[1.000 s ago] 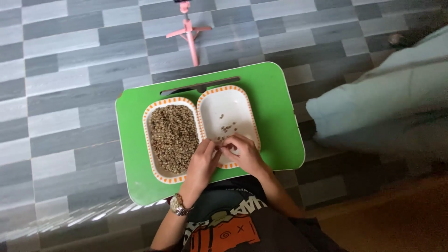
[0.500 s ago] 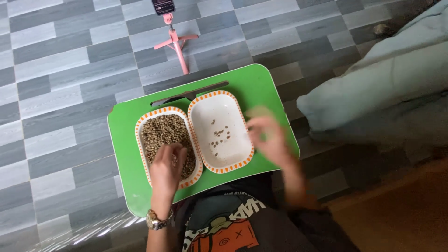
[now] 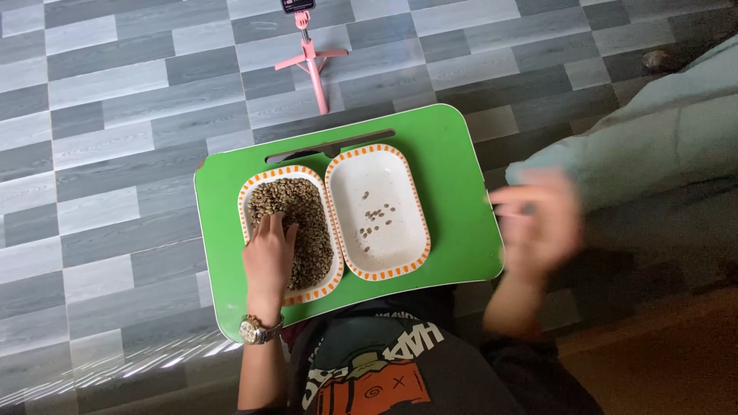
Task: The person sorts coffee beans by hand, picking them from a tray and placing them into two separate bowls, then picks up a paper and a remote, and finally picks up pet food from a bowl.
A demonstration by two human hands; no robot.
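Observation:
Two white oblong dishes with orange-striped rims lie side by side on a green lap tray. The left dish is heaped with small greenish-brown beans. The right dish holds only a few scattered beans. My left hand, a watch on its wrist, rests fingers-down in the bean heap. My right hand is blurred with motion, off the tray's right edge, fingers spread with nothing seen in them.
A pink phone tripod stands on the grey plank-pattern floor beyond the tray. A pale green cushion or bedding lies to the right. The tray has a dark slot handle at its far edge.
My hands, together over the right dish a second ago, have split. The left went into the bean heap; the right swung rightward off the tray. The camera view shifted slightly.

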